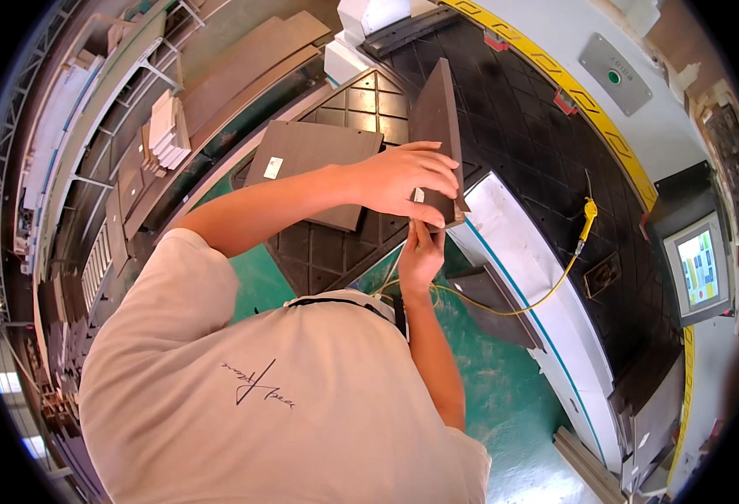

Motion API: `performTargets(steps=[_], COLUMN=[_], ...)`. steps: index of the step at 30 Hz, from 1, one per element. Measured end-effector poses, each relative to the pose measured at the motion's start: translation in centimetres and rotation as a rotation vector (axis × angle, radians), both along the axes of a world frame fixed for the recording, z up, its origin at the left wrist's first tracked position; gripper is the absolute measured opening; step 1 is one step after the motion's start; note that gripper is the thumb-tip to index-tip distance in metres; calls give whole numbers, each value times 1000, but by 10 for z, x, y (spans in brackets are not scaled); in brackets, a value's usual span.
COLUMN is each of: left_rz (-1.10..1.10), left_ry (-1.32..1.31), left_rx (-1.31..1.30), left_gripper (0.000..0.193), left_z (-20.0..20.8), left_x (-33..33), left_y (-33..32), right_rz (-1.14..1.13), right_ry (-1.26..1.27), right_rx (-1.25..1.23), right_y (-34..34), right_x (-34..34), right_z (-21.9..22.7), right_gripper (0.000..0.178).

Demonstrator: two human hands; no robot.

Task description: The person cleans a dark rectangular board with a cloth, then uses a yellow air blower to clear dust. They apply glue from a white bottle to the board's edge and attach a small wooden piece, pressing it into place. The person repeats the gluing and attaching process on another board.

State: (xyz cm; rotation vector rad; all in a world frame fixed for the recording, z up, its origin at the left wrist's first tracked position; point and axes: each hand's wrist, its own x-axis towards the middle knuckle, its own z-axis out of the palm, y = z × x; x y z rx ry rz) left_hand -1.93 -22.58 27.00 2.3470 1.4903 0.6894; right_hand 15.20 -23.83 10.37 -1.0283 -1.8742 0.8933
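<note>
A grey-brown board (pixel 435 109) stands on edge in front of me, its narrow edge toward me. My left hand (pixel 403 181) is closed round its near end, with the fingers over the edge and the thumb below. Under the near lower corner, my right hand (pixel 421 262) has its fingertips pressed up against the same board; part of that grip is hidden. A small white label shows beside my left palm. Left of my hands, another grey-brown board (pixel 315 143) with a white label (pixel 274 168) lies flat on a dark grooved table (pixel 311 256).
At the right runs a black machine bed (pixel 521 126) with a white side (pixel 525 260). A yellow air gun (pixel 588 220) on a yellow hose rests there, near a touchscreen (pixel 697 265). Boards are stacked at the left (pixel 243 71). Another board (pixel 495 304) leans low beside the machine.
</note>
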Motion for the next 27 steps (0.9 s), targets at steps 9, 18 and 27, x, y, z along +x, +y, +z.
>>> performTargets(steps=[9,18,27], left_rz=[-165,-138,-184], left_ry=[-104,-349,-422], left_rx=[166,-108,-102], left_gripper=[43,30,29], left_z=[-7,-27,-41], left_x=[-18,-51,-51], left_y=[21,10,12], right_rz=[-70,305,115], right_ry=[-130,-138,-30], right_rx=[159,-68,-406], right_y=[-14,-15,20], right_x=[-10,20,78], right_z=[-6,40,145], right_gripper=[19,23,21])
